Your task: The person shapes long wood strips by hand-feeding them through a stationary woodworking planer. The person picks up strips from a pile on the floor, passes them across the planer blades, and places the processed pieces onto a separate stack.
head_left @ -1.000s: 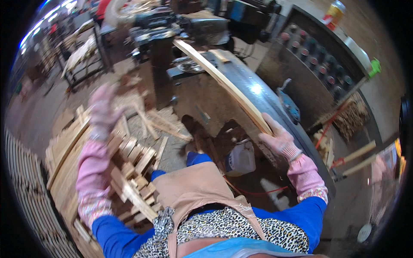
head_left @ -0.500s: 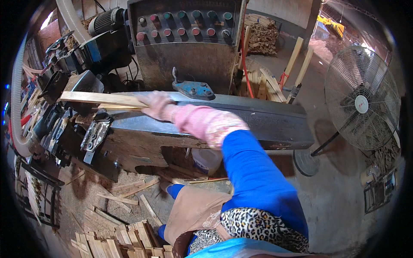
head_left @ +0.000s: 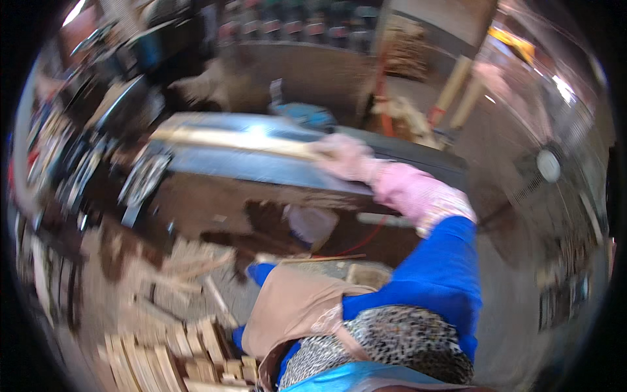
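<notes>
A pale wooden strip (head_left: pixel 228 139) lies along the metal bed (head_left: pixel 248 166) of a woodworking machine, its left end towards the cutting parts. At the strip's right end is my right hand (head_left: pixel 343 157), in a pinkish glove below a pink cuff and blue sleeve. Its fingers look closed on that end, though motion smears them. Just behind the strip, a blue metal fitting (head_left: pixel 304 115) is fixed on the bed. My left hand is out of view.
Above the bed stands a control panel (head_left: pixel 294 29) with rows of buttons. A large fan (head_left: pixel 548 165) is at the right. Cut wood pieces (head_left: pixel 157 356) are piled at lower left, with loose offcuts on the floor. A pale bucket (head_left: pixel 310 224) sits under the machine.
My right hand has moved right along the bed. The strip at my hand now lies farther right; one strip is discernible where two showed before. The view has shifted and blurred.
</notes>
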`<state>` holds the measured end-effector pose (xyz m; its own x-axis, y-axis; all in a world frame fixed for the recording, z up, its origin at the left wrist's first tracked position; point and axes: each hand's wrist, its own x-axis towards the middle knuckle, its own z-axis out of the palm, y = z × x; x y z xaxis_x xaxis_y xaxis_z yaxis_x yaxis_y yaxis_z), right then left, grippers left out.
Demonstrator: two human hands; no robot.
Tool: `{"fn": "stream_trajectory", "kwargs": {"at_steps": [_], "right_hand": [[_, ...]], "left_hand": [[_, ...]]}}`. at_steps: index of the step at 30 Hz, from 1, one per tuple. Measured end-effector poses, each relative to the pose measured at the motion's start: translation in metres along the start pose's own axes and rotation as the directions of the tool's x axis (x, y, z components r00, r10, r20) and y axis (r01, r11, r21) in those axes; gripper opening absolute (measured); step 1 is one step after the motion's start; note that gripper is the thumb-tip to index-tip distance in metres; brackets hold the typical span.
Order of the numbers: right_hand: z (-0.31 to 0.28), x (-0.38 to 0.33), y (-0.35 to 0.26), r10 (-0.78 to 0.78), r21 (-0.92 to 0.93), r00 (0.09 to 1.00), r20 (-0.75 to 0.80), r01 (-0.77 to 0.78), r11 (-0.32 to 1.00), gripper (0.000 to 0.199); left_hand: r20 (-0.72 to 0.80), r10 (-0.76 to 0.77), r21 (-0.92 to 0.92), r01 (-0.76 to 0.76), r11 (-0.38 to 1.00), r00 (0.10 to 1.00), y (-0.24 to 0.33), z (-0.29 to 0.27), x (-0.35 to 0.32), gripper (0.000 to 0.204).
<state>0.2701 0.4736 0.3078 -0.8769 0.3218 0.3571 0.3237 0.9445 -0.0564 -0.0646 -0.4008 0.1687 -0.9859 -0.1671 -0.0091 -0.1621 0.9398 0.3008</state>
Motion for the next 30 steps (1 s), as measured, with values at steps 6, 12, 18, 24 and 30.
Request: {"fn": "stream_trajectory", "kwargs": {"at_steps": [6, 12, 18, 24, 30], "right_hand": [[0.016, 0.015, 0.002, -0.077, -0.010, 0.958, -0.278, 0.077, 0.997, 0.022], [0.078, 0.141, -0.042, -0.268, 0.027, 0.945, -0.185, 0.278, 0.960, 0.033], [0.071, 0.134, -0.205, -0.455, 0.809, 0.890, -0.017, 0.280, 0.517, 0.053], [0.036, 0.089, -0.281, -0.645, 0.813, 0.650, 0.400, 0.072, 0.577, 0.062], [0.030, 0.039, -0.062, -0.073, 0.704, 0.997, 0.021, 0.037, 0.709, 0.068]], "left_hand": [[-0.153, 0.160, 0.004, -0.161, 0.987, 0.975, -0.038, -0.036, -0.005, 0.033], [-0.443, 0.540, 0.257, -0.476, 0.841, 0.715, 0.090, -0.079, -0.088, 0.021], [-0.294, 0.893, 0.663, -0.600, 0.447, 0.341, 0.246, -0.053, -0.132, 0.011], [-0.400, 0.882, 0.435, -0.796, 0.421, 0.248, 0.320, -0.051, -0.178, 0.034], [-0.210, 0.745, 0.325, -0.673, 0.664, 0.633, 0.155, -0.029, -0.203, 0.071]]}}
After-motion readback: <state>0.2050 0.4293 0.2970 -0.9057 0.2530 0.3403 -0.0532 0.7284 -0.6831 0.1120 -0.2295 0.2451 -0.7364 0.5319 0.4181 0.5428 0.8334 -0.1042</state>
